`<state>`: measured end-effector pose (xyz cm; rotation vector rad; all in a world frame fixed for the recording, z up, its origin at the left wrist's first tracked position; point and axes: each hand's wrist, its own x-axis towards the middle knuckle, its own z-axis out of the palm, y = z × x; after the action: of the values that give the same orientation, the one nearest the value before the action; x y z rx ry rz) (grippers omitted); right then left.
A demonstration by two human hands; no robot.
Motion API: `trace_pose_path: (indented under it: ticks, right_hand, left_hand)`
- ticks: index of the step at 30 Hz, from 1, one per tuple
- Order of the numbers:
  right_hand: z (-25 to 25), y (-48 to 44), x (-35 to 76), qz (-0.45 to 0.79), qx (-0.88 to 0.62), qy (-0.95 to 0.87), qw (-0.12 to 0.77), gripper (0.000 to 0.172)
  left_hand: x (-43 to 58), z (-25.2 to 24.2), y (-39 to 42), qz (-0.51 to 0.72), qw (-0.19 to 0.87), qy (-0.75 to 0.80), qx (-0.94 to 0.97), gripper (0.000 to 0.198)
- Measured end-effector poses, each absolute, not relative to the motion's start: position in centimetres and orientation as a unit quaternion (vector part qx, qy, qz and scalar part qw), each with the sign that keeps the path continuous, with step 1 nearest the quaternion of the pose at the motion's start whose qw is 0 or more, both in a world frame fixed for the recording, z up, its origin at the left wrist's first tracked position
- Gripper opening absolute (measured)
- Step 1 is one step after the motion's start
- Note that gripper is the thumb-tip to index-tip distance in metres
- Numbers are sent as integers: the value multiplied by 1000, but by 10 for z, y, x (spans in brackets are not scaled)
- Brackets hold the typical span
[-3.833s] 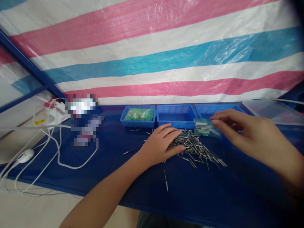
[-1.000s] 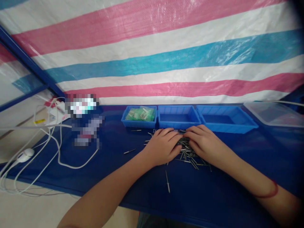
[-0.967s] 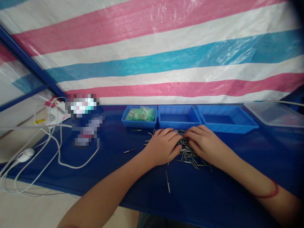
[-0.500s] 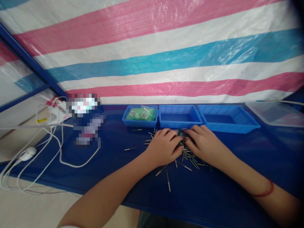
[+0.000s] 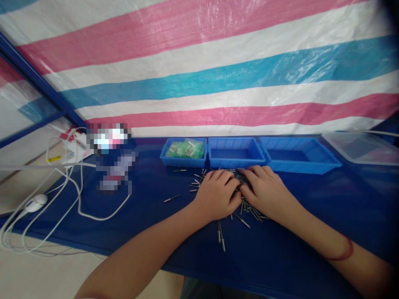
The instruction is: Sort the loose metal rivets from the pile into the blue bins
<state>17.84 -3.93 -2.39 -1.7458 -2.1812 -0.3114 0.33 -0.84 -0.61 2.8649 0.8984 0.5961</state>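
A pile of thin metal rivets (image 5: 249, 209) lies on the blue table, several of them scattered around it. My left hand (image 5: 218, 193) rests over the left part of the pile, its fingers curled down among the rivets. From the right, my right hand (image 5: 266, 189) reaches over the same pile with bent fingers. The fingertips of both hands come close together over something dark and shiny (image 5: 241, 178), mostly hidden by them. What either hand grips cannot be made out. Two rivets (image 5: 221, 236) lie nearer the table's front edge, and one (image 5: 171, 198) lies to the left.
Behind the pile stand a blue bin (image 5: 183, 160) with green-tinted bags, an empty middle bin (image 5: 237, 161) and an empty right bin (image 5: 302, 166). A clear plastic lid (image 5: 364, 149) lies at the right. White cables (image 5: 79, 195) and blurred-out items are at the left.
Both hands have shifted slightly over the pile, my right hand a little left. Some rivets moved; one now lies beside the rivet near the front edge.
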Motion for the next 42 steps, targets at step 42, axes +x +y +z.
trace_pose_path:
  ticks: [42]
  right_hand:
    - [6,-51,184,112,-586,-666,448,32]
  left_hand:
    - [-2,5,1,323,172,353,861,19]
